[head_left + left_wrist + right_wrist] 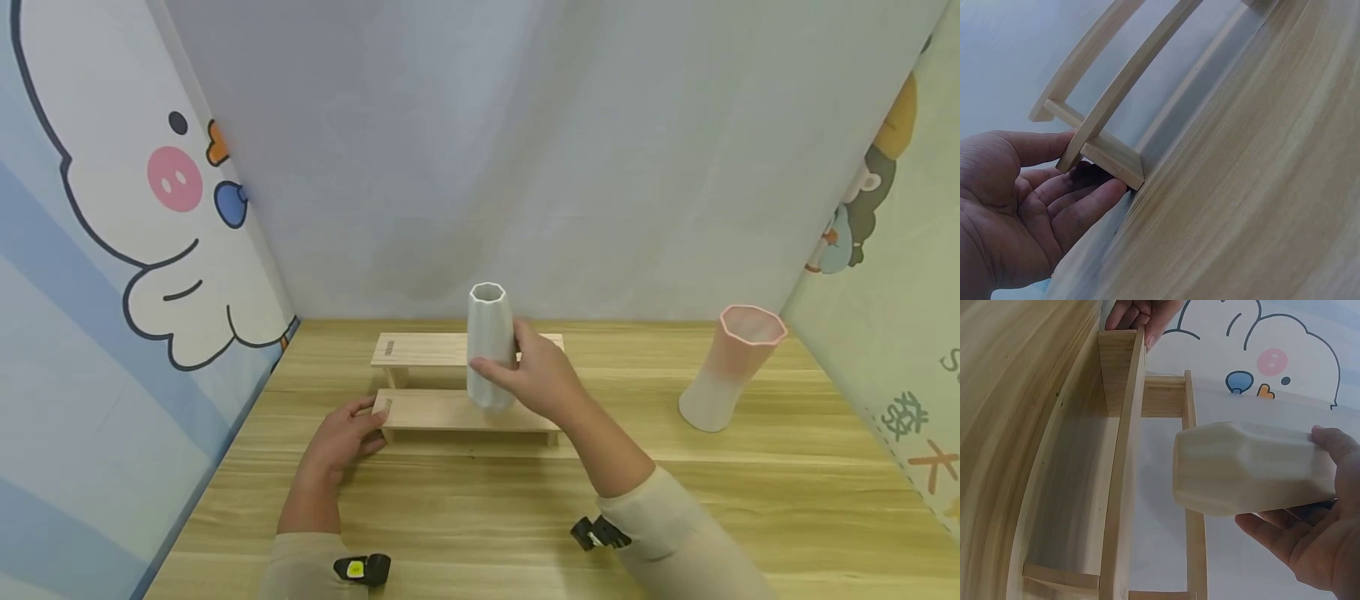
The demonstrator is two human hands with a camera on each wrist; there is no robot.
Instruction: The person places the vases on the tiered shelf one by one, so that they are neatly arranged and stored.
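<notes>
Pinching the shelf (427, 411) with our left hand (342, 438), we could, by loosening, drop the vase (488, 337) our right hand (546, 375) grips.

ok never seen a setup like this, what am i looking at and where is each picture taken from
No machine here, just a person's bare left hand and right hand. The wide picture is taken from the head, the two close-ups from the wrists. On the wood-grain table are a two-tier wooden stand and a pink-and-white vase. The left hand grips the stand's left end; the right hand holds a white vase, not touching the stand.
</notes>
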